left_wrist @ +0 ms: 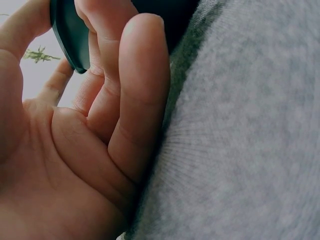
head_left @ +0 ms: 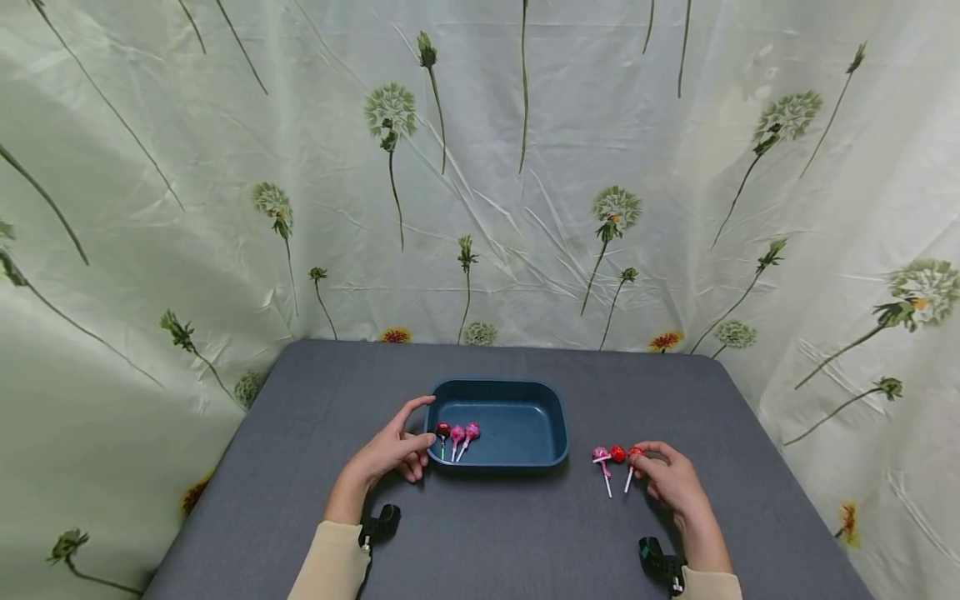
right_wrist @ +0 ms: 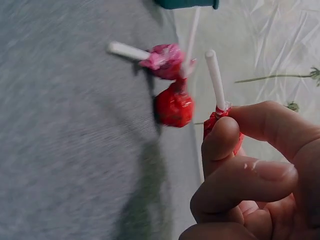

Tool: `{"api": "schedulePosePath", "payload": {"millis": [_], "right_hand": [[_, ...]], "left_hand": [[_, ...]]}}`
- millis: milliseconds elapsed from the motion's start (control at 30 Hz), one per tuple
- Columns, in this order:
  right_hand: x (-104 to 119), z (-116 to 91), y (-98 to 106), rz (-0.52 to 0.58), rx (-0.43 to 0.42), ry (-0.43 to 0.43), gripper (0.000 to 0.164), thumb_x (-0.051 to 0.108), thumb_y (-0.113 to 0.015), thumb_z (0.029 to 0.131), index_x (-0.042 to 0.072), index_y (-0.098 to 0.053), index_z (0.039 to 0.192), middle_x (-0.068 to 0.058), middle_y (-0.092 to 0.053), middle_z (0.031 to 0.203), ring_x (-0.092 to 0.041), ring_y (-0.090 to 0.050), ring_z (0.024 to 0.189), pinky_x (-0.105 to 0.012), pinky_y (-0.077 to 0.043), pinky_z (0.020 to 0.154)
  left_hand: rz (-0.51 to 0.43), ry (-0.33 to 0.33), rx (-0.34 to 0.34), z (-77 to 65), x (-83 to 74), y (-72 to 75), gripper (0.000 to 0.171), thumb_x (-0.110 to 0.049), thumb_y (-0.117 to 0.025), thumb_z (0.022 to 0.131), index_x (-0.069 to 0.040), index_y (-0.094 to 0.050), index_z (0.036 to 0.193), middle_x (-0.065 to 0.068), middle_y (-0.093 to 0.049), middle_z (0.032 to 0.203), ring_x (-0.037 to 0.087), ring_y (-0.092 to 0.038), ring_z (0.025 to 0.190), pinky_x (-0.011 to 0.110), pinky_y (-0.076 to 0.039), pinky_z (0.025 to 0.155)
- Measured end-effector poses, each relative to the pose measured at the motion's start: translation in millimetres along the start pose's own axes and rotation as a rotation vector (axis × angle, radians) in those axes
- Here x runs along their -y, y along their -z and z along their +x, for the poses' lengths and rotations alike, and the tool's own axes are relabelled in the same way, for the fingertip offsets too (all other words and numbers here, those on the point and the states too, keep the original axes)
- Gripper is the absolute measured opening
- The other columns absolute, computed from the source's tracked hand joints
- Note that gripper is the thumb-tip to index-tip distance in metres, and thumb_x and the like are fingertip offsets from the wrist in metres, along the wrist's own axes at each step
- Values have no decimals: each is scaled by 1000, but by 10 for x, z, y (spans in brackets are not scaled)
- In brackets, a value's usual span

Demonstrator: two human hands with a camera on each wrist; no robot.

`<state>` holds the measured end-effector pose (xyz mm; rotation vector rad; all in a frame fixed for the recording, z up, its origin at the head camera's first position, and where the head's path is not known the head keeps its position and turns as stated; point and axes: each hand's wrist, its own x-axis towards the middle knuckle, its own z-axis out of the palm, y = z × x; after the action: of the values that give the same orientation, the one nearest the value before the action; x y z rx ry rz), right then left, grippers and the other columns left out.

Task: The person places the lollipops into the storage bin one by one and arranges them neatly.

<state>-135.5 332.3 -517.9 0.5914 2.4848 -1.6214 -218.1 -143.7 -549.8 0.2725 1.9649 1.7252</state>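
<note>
Cream fabric sleeves (head_left: 326, 562) nearest us

We see a grey fabric-covered desk (head_left: 495, 542) bearing a dark-blue rectangular plastic tray (head_left: 517, 427). Our left hand (head_left: 387, 452) holds its left rim, thumb over the edge; our right hand (head_left: 671, 483) has its fingers pinching a round red-wrapped lollipop (right_wrist: 219, 100) right of the tray, near a pink-wrapped lollipop (head_left: 602, 455) and another red one (head_left: 617, 454).

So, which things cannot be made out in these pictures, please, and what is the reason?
Held lollipop: right wrist view, round end mostly covered by right hand.
Tray: left wrist view, mostly hidden by left hand and cut off by top edge.
Pink lollipop: right wrist view, any print too blurred to read.
Left sleeve: head view, cut off by bottom edge.
</note>
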Motion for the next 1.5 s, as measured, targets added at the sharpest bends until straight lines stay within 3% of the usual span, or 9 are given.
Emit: {"api": "schedulePosePath", "payload": {"millis": [500, 867, 1500], "right_hand": [[328, -58, -54, 74, 59, 72, 37, 22, -68, 104, 4, -57, 135, 6, -67, 75, -9, -39, 49, -28, -37, 52], [599, -67, -259, 134, 123, 111, 38, 22, -69, 104, 3, -57, 135, 4, -66, 75, -9, -39, 49, -24, -37, 51], [957, -39, -606, 145, 189, 186, 30, 18, -69, 103, 4, -62, 128, 1, -67, 75, -11, -37, 48, -25, -34, 48]], "left_hand": [[-1, -6, 9, -33, 61, -15, 78, -29, -68, 105, -38, -20, 166, 4, -69, 75, 14, -66, 54, 33, -60, 56], [8, 11, -6, -35, 56, -27, 77, -31, -69, 104, -38, -22, 165, 4, -69, 75, 14, -66, 54, 32, -60, 56], [-15, -7, 5, -1, 7, 5, 76, -26, -68, 105, -37, -22, 164, 3, -69, 73, 14, -67, 54, 32, -59, 55]]}}
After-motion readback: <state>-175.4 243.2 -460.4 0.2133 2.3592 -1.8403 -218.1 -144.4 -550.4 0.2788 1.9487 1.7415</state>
